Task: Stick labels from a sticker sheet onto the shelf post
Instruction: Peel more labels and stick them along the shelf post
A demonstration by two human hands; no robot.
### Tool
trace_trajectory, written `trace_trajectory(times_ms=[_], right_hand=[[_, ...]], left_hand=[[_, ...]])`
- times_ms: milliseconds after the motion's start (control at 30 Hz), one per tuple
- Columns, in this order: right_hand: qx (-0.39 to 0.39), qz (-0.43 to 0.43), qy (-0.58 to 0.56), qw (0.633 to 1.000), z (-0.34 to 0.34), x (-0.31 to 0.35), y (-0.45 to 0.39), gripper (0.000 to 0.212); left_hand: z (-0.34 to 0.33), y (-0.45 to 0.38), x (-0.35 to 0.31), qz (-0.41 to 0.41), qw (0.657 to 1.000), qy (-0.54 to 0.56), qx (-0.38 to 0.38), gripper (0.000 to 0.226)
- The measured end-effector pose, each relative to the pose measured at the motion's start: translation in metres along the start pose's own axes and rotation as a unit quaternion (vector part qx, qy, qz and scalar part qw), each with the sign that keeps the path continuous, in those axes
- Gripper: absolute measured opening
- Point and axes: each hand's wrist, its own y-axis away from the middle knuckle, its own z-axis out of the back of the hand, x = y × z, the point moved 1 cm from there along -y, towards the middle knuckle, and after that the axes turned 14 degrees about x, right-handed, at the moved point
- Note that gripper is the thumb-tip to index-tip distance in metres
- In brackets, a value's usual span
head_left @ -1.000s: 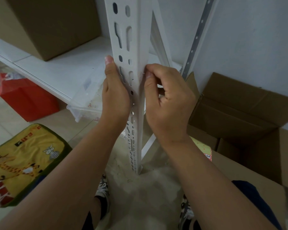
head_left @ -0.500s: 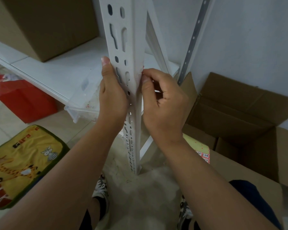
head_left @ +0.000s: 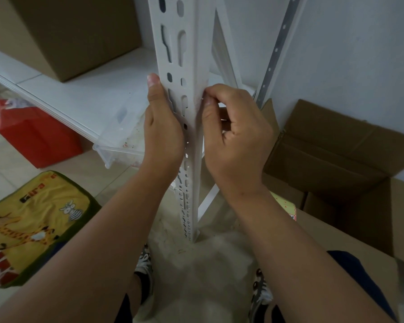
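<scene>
Left hand (head_left: pixel 163 127) lay flat against the shelf post (head_left: pixel 191 66), right hand (head_left: pixel 233 134) pinched at its corner edge, label not discernible there, sticker sheet (head_left: pixel 286 206) below-right; uneven pressure could crease it

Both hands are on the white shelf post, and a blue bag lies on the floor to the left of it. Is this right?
Not quite: the head view shows the bag is red, not blue. Both the left hand and right hand are on the white shelf post.
</scene>
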Motion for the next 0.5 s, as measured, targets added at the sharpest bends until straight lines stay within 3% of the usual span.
trace_trajectory(times_ms=[500], right_hand=[[0.029,-0.003,0.006,1.0,-0.0022,0.001,0.0079,0.01]], left_hand=[[-0.002,0.0007,0.0002,-0.021,1.0,0.021,0.01,0.052]])
